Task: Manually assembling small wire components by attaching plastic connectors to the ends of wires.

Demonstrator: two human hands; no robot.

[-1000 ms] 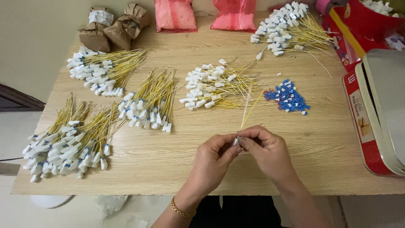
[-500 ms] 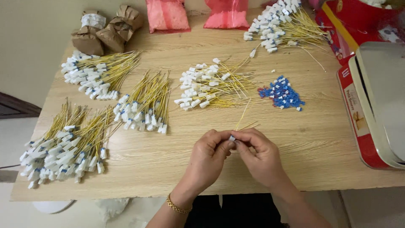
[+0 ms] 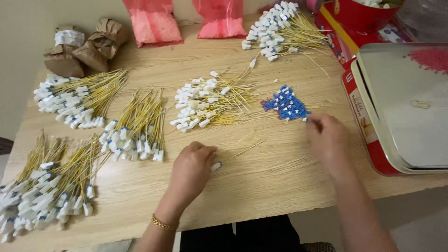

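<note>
The left hand (image 3: pixel 192 168) pinches one yellow wire (image 3: pixel 235 155) by its white end on the table (image 3: pixel 280 186); the right hand (image 3: pixel 329 137), blurred, grip unclear, reaches the blue clips (image 3: pixel 285 105). A hasty grab could scatter them.

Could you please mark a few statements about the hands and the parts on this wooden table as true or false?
1. The left hand holds a yellow wire with a white connector. True.
2. The right hand rests on the metal tray. False: it reaches beside the pile of blue pieces.
3. The two hands touch each other. False: they are apart.
4. Two pink bags lie at the table's far edge. True.
5. A gold bracelet circles the left wrist. True.
</note>
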